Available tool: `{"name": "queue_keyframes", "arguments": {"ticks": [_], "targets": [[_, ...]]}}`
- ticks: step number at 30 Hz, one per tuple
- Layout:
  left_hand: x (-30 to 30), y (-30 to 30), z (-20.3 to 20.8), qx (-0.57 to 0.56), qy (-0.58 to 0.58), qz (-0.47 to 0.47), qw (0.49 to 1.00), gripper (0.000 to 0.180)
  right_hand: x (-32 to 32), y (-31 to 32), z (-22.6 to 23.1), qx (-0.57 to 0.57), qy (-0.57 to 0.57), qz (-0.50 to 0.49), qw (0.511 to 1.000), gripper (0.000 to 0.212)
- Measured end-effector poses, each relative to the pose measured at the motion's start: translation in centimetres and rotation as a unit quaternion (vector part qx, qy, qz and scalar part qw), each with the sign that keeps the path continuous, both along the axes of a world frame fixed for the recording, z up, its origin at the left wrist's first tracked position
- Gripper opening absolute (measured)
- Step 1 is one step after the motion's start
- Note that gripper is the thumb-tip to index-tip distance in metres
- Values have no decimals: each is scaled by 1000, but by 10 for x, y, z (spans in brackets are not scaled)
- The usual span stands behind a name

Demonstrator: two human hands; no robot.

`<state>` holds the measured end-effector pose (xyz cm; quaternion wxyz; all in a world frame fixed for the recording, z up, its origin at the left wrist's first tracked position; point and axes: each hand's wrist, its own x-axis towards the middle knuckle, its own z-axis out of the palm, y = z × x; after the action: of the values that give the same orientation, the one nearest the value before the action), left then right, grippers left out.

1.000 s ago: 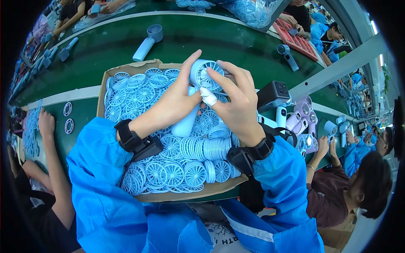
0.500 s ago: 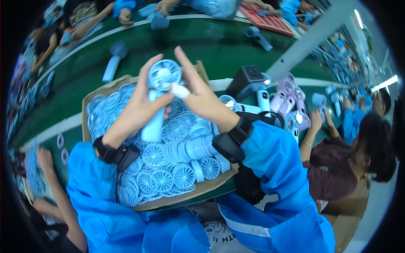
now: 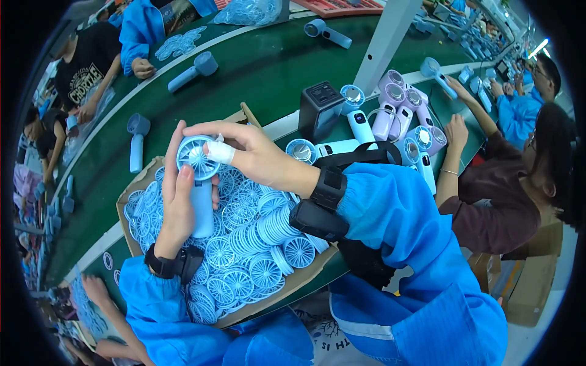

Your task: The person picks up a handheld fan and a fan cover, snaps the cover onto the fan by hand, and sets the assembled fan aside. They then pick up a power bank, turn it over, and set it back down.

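My left hand [image 3: 176, 207] is closed around a light blue handheld fan [image 3: 202, 210], holding it upright with the round head at the top. My right hand [image 3: 262, 157] curls over the head's upper rim, its thumb, wrapped in white, pressing on the front. A spoked face with a shiny centre shows on the head. Under both hands lies a cardboard box [image 3: 250, 117] heaped with round light blue fan grilles [image 3: 267, 270], some of them stacked in a row. Fingers behind the fan are partly hidden.
Right of the box stand a black box-shaped device [image 3: 320, 110], blue fans [image 3: 360, 126] and purple fans [image 3: 403, 100]. More fans [image 3: 194, 71] lie on the green conveyor belt [image 3: 256, 67]. A grey post [image 3: 386, 46] rises beyond. A co-worker [image 3: 506, 201] sits at right; others work across the belt.
The view has turned, and my hands and the fan now appear further left and lower. My right hand has moved over the top of the fan's head, with its thumb on the front.
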<state>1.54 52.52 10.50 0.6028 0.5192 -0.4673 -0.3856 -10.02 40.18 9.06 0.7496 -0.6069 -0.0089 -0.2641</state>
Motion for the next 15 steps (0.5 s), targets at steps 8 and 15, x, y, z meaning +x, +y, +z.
{"name": "queue_keyframes", "arguments": {"ticks": [8, 15], "targets": [[-2, -12, -1, 62, 18, 15, 998, 59, -3, -1, -3, 67, 57, -19, 996, 40], [17, -9, -11, 195, 216, 21, 956, 58, 9, -4, -16, -62, 27, -57, 996, 45]]}}
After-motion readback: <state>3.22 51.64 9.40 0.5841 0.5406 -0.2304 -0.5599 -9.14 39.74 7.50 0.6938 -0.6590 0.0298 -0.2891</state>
